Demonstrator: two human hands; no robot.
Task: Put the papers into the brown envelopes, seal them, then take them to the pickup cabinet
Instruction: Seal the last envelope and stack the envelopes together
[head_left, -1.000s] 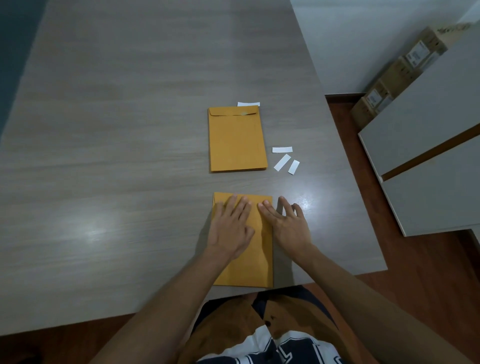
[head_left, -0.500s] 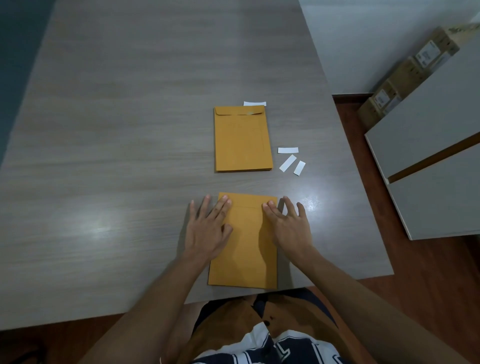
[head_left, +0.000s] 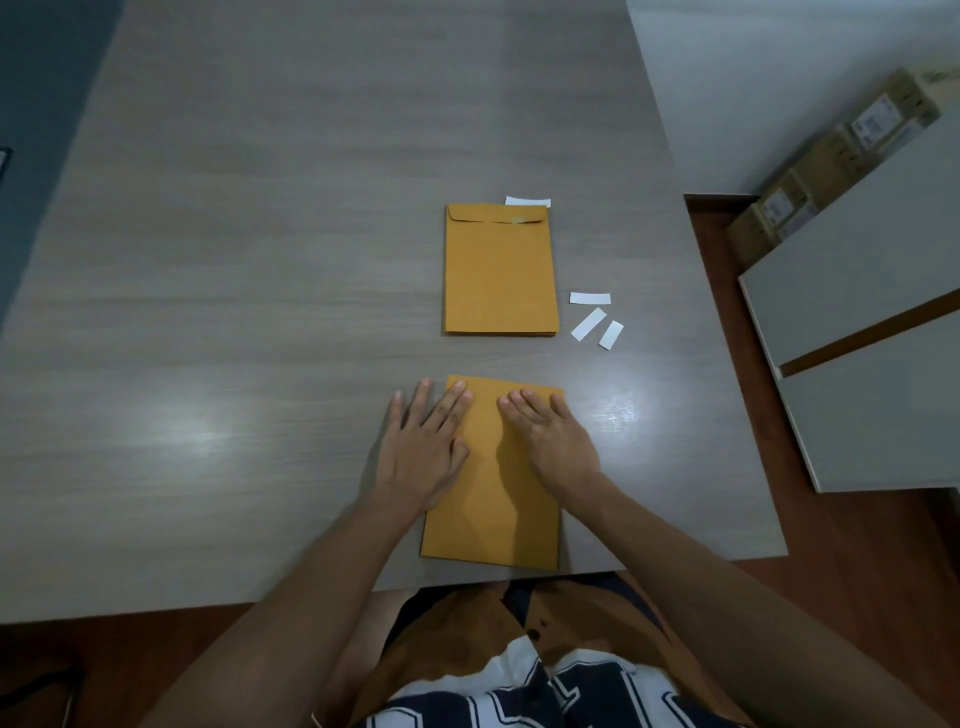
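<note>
Currently both hands lie flat on the near brown paper envelope (head_left: 493, 483), which rests lengthwise on the grey wood-grain table (head_left: 234, 286), its lower edge close to the table's near edge. Left hand (head_left: 423, 452): fingers straight and spread, palm down, half on the envelope's left edge and half on the bare table; it grips nothing. Right hand (head_left: 553, 441): fingers straight and held together, palm down on the envelope's upper right part; it too grips nothing, only presses. A stack of brown envelopes (head_left: 500, 270) lies farther out on the table, well apart from the near one, flap end away from the person, the top flap folded down. One white paper strip (head_left: 528, 201) shows just beyond the stack's far edge. Three short white paper strips (head_left: 592, 318) lie just right of the stack's lower corner. To the right stands a grey cabinet (head_left: 872, 332), with brown cardboard boxes (head_left: 831, 171) on the floor behind it.
</note>
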